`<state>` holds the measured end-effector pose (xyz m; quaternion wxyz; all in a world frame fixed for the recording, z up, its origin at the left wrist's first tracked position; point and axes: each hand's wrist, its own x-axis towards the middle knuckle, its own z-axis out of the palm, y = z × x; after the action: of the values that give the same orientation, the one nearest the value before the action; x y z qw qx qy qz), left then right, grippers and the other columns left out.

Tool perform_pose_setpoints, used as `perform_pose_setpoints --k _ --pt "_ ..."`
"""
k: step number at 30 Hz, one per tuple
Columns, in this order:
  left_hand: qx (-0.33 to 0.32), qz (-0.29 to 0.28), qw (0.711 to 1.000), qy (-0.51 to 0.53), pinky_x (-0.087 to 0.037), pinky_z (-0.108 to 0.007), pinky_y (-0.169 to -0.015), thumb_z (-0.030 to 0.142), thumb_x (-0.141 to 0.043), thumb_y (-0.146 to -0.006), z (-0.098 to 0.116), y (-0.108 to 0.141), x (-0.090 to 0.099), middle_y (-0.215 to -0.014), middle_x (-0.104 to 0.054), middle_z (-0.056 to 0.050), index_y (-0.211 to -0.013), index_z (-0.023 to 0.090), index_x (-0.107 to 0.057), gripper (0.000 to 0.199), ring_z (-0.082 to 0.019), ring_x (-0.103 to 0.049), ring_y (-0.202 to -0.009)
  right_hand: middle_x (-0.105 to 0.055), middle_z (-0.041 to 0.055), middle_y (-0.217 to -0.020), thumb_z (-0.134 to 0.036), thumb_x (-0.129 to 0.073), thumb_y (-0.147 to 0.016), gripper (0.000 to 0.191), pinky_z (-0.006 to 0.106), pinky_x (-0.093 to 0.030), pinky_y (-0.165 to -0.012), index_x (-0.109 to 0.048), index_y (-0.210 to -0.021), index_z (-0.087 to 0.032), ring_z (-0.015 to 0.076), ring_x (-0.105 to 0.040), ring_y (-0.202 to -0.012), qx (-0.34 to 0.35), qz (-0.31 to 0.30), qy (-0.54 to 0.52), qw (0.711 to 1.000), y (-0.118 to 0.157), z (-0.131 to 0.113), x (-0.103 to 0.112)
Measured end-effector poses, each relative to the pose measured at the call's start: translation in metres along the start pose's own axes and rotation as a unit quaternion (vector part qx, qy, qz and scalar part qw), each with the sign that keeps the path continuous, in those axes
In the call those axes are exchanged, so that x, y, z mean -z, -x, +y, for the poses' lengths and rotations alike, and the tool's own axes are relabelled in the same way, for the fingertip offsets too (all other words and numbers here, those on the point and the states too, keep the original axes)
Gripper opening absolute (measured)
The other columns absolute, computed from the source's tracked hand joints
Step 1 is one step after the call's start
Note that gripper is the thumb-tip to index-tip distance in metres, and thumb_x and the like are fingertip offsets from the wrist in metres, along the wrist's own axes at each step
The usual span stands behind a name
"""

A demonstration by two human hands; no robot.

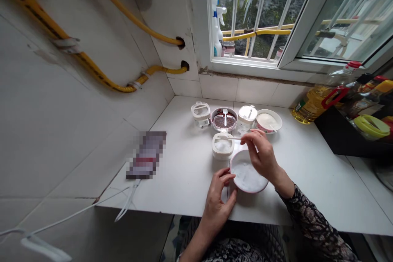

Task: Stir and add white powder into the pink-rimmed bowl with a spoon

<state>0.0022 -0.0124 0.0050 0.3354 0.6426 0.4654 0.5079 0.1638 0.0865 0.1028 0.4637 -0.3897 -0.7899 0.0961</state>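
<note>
A small white spoon (235,138) is pinched in my right hand (260,153), its far end over an open white seasoning jar (223,151). White granules (223,145) lie in that jar. My left hand (219,196) curves around the left side of a bowl (263,188) with a dark pinkish rim, fingers on the rim and thumb low at its side. White granular stuff (248,175) covers the bowl's inside. My right hand is above the bowl's upper right edge and hides part of it.
Behind stand a clear jar (201,115), a bowl of dark spice (223,122) with a clear lid and white spoon across it, a lidded jar (247,117) and a bowl of pale powder (267,120). Oil bottle (310,100) and black rack (337,131) stand right; a blurred-out device (146,155) left.
</note>
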Motion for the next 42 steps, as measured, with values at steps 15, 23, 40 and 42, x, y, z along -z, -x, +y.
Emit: perform_pose_setpoints --k 15,23,40,42 --pt "-0.005 0.001 1.000 0.005 -0.058 -0.033 -0.091 0.012 -0.059 -0.087 0.000 0.001 0.000 -0.129 -0.058 -0.008 -0.119 0.028 -0.062 0.036 -0.022 -0.062 -0.117 -0.061 -0.0042 -0.063 -0.008 -0.046 -0.089 0.020 0.042 -0.047 -0.090 -0.056 -0.081 -0.024 0.0161 -0.055 -0.059 0.024 -0.047 0.030 0.998 0.007 0.013 0.040" --pt "-0.006 -0.004 1.000 -0.009 -0.057 -0.033 -0.093 0.012 -0.059 -0.088 0.000 0.001 0.001 -0.130 -0.056 -0.007 -0.120 0.029 -0.060 0.037 -0.021 -0.062 -0.116 -0.064 -0.0033 -0.068 -0.006 -0.041 -0.087 0.021 0.043 -0.043 -0.094 -0.054 -0.080 -0.021 0.0133 -0.055 -0.058 0.020 -0.216 0.001 0.976 0.026 0.020 0.018" --pt "0.000 -0.001 1.000 -0.024 -0.057 -0.032 -0.091 0.013 -0.060 -0.089 -0.003 0.002 0.001 -0.130 -0.057 -0.008 -0.119 0.028 -0.060 0.033 -0.021 -0.064 -0.113 -0.052 -0.0022 -0.053 -0.022 -0.045 -0.075 0.017 0.029 -0.038 -0.059 -0.059 -0.065 -0.021 0.0151 -0.048 -0.055 -0.299 -0.099 -0.186 0.931 0.027 0.027 0.031" --pt "0.000 -0.004 1.000 -0.024 -0.057 -0.032 -0.092 0.013 -0.060 -0.088 -0.004 0.002 0.001 -0.130 -0.056 -0.008 -0.119 0.028 -0.060 0.034 -0.021 -0.063 -0.114 -0.050 -0.0028 -0.052 -0.024 -0.046 -0.074 0.015 0.028 -0.036 -0.054 -0.059 -0.066 -0.021 0.0137 -0.045 -0.052 -0.325 -0.089 -0.217 0.916 0.027 0.027 0.031"
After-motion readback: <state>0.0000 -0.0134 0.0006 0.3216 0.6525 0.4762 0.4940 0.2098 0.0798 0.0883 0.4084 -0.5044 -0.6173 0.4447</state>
